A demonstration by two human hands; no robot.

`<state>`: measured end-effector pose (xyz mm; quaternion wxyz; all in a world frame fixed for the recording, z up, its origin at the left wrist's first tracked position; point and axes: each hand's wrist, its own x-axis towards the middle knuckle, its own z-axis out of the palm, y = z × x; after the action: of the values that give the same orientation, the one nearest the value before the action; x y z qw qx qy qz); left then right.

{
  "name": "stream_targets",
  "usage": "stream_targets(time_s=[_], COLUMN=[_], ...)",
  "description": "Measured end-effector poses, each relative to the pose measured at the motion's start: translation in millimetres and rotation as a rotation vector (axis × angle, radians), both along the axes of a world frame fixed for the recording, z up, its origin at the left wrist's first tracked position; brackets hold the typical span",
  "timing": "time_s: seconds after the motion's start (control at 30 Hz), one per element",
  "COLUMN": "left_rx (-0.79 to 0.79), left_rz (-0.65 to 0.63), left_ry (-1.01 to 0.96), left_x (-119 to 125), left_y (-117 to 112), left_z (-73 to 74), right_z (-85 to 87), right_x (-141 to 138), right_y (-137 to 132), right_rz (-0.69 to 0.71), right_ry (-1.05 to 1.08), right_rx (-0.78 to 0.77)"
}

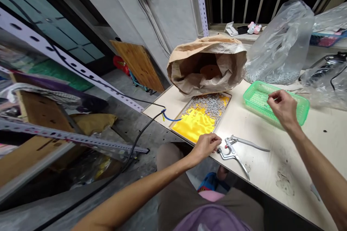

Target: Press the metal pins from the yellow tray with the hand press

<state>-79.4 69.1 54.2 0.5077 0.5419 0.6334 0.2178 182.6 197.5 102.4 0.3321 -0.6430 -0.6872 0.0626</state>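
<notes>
My left hand [205,147] is closed at the table's front edge, fingertips pinched together beside the jaws of the metal snap pliers [230,148]. Anything between those fingers is too small or hidden to tell. The pliers lie on the tabletop with their handles spread. Over the green plastic basket [253,99] is my right hand [283,108], its thumb and fingers drawn into a pinch; what they hold, if anything, I cannot make out. To the left, a shallow tray [220,124] contains many small silvery metal pieces [210,103] and a yellow sheet [193,124].
A large open paper sack [207,68] stands behind the tray. Clear plastic bags [282,43] sit at the back right, one with silvery pieces at its bottom. A black cable [138,137] crosses the table's left corner. A perforated metal rail [81,70] runs along the left.
</notes>
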Motion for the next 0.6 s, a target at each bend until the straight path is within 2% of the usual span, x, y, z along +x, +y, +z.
stream_targets(time_s=[0.07,0.13,0.2,0.27,0.33,0.4,0.5,0.6], left_rx=[0.055,0.114,0.129,0.082,0.02,-0.048,-0.16,-0.257], left_rz=[-0.061,-0.118,-0.158,-0.181,-0.183,-0.175,-0.138,-0.077], left_ry=[0.101,0.196,0.261,0.294,0.313,0.319,0.294,0.246], left_x=[4,8,11,13,14,15,16,19], left_y=[3,6,9,12,14,15,16,15], left_z=[-1.1,-1.3,-1.0,-0.9,-1.6,-3.6,-8.4,-14.1], right_z=[5.2,0.5,-12.6,-30.4,-48.2,-63.1,-76.1,-76.8], right_x=[19,20,7,-12,-29,-38,-39,-35], right_y=[3,-16,-54,-98,-136,-159,-169,-164], right_rz=[-0.032,0.027,0.189,0.432,0.544,0.552,0.521,0.535], right_ry=[-0.2,-0.333,-0.374,-0.362,-0.386,-0.416,-0.42,-0.425], right_rx=[-0.049,-0.073,-0.128,-0.31,-0.417,-0.447,-0.453,-0.464])
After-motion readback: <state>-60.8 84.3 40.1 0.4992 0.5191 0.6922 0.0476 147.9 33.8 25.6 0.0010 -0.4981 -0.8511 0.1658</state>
